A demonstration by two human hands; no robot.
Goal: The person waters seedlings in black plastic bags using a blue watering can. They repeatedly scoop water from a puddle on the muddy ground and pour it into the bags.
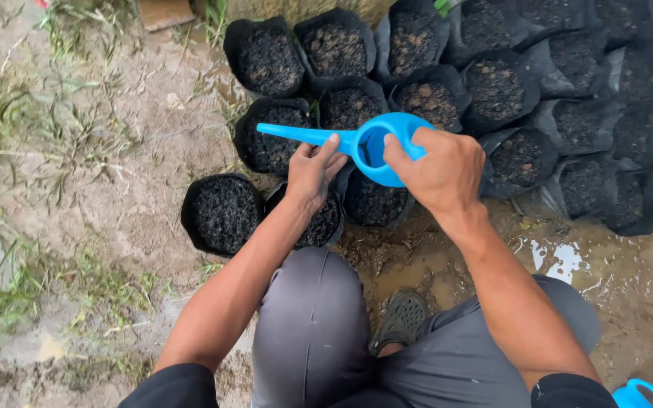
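Head view is showing us crouched over a cluster of black soil-filled grow bags [447,98] on muddy ground [115,151], and we are holding a blue watering can [376,147] above them. Our right hand [444,170] is closing around the can's body at its right side, fingers curled over the rim and thumb reaching toward the round opening, so this hand is carrying the weight. Our left hand [313,170] is sitting just below and left of the body, fingers bent and half closed, the fingertips touching the underside where the spout [304,134] begins. The can's long axis is running nearly level from right to left, with the spout pointing away from the right hand and ending over a bag in the middle row [270,143]. The left hand is the nearer one to the spout. Below us, a separate bag [223,214] is standing at the left edge of the cluster, and a dark clog [402,319] is showing between our knees.
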